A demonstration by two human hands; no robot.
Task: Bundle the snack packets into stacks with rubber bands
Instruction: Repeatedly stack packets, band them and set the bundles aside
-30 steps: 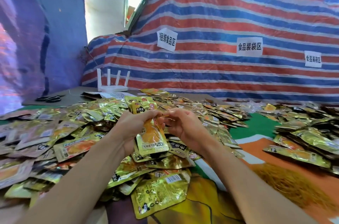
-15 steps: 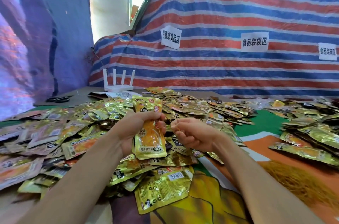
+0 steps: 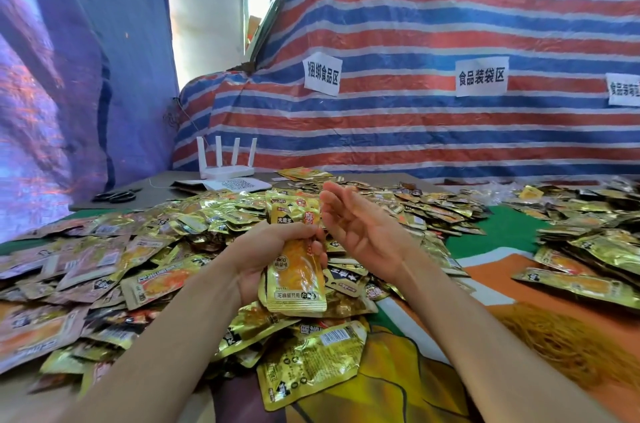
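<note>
- Gold-foil snack packets, a small stack (image 3: 294, 270) of them, are standing upright in the left hand (image 3: 266, 249), whose fingers are curling round the stack's middle.
- Beside the stack's top edge, the right hand (image 3: 363, 232) is hovering with its palm turned toward the foil, fingers straight and slightly spread, holding nothing.
- No rubber band is showing on the stack or on either hand; whether one is hiding under the left fingers I cannot tell.
- Loose packets (image 3: 166, 249) are lying heaped under and around both hands on the table (image 3: 502, 235), and a second heap (image 3: 595, 249) is sitting well apart on the right.
- At the far edge, a white router (image 3: 227, 164) and scissors (image 3: 116, 195) are resting before a striped tarp (image 3: 415, 24).
- Likely trouble: the foil looks slick, so with only one hand gripping, packets could be fanning out or sliding down into the heap. A band going over an unsquared stack could be slipping off or buckling the edges.
</note>
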